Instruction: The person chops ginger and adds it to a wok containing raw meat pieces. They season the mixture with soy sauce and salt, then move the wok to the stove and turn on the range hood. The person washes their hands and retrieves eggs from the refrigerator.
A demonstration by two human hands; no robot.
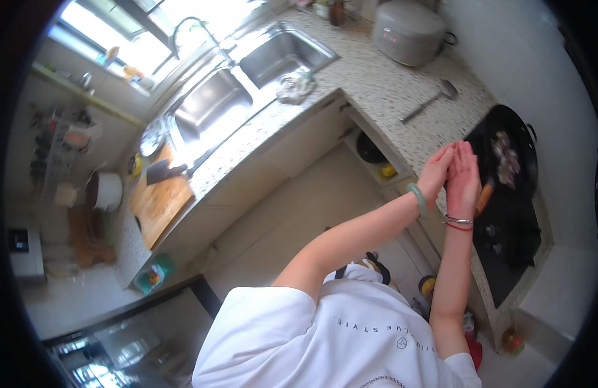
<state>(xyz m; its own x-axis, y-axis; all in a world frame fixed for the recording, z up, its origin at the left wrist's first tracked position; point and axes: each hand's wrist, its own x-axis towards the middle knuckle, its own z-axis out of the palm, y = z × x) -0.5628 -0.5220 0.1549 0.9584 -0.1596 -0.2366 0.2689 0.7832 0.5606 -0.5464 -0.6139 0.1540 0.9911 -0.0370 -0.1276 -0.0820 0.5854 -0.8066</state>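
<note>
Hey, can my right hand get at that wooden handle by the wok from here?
Probably yes: your right hand looks open and is close beside the wooden handle, with nothing visible blocking the way. It is touching your left hand, so it may need to part first.

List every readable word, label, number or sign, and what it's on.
White short-sleeved fabric T-shirt: curved line of dark lettering, partly legible, plus small round emblem; wording not copied here.
Rounded pale-grey cooker: small red-lit marks, too blurred to read.
White box-shaped appliance with dark panel: anything on the panel is too small to read.
</note>
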